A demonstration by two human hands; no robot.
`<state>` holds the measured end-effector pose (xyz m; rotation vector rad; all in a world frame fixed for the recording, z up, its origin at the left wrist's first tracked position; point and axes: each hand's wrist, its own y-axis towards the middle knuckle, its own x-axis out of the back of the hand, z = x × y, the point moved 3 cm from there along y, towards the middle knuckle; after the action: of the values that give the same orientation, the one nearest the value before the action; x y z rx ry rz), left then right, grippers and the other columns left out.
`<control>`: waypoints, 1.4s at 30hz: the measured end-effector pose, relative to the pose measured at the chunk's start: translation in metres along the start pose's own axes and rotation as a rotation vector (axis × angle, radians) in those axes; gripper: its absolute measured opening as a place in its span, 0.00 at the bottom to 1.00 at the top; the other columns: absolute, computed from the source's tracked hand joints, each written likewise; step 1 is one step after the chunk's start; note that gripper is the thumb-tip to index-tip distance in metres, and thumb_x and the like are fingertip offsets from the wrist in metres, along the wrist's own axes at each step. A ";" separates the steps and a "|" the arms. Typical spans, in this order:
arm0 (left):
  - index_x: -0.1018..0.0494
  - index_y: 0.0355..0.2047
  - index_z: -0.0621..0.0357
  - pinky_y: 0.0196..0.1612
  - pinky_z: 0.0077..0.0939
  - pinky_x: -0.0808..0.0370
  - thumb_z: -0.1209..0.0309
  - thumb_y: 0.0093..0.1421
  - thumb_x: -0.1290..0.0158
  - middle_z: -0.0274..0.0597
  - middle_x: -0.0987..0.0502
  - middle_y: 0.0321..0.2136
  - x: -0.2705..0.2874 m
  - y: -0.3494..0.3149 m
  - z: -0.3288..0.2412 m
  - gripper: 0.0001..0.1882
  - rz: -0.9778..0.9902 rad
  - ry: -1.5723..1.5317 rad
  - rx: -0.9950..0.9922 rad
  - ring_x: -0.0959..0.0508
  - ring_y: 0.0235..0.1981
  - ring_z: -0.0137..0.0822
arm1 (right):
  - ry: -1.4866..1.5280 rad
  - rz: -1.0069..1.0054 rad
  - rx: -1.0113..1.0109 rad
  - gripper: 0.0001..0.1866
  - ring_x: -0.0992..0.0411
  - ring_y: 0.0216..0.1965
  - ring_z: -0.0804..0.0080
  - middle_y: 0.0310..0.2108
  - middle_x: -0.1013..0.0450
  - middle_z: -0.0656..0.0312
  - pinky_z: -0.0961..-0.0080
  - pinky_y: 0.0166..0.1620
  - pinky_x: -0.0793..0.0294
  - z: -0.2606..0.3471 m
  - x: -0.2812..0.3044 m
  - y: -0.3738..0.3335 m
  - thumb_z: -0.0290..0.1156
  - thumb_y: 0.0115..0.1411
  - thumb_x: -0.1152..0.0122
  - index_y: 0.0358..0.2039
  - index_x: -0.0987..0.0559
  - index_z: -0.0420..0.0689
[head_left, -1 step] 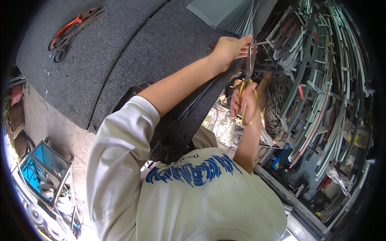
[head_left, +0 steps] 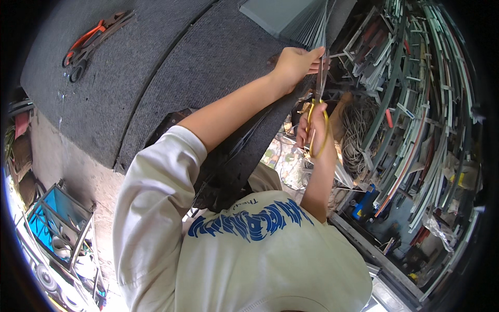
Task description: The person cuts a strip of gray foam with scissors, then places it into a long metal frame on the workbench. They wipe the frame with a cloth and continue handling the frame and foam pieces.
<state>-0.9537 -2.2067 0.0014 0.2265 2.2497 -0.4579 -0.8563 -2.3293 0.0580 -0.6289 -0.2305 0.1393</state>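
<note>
My left hand (head_left: 295, 62) reaches out over the edge of the grey felt-covered bench (head_left: 171, 67) and pinches a thin grey metal strip (head_left: 323, 62) just below a stack of grey sheets (head_left: 291, 18). My right hand (head_left: 312, 130) grips yellow-handled snips (head_left: 318, 112) from below. Their blades point up and meet the strip right beside my left fingers. My white shirt with blue print fills the lower middle of the view.
Orange-handled pliers and a second hand tool (head_left: 91, 41) lie on the bench at the far left. Racks of long metal profiles (head_left: 416, 104) crowd the right side, with a tangle of wire (head_left: 358, 130) below. A blue crate (head_left: 52, 223) stands on the floor at lower left.
</note>
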 end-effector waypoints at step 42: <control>0.23 0.26 0.63 0.26 0.38 0.29 0.53 0.62 0.49 0.50 0.24 0.21 -0.015 -0.044 -0.078 0.23 -0.376 1.518 -0.602 0.24 0.21 0.50 | 0.318 0.001 0.174 0.38 0.44 0.08 0.81 0.10 0.46 0.71 0.80 0.12 0.38 0.014 -0.047 0.008 0.76 0.56 0.64 0.17 0.41 0.50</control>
<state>-1.0108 -2.2162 0.0706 -0.3035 3.7879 0.4441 -0.9053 -2.3240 0.0565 -0.4697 0.0888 0.0576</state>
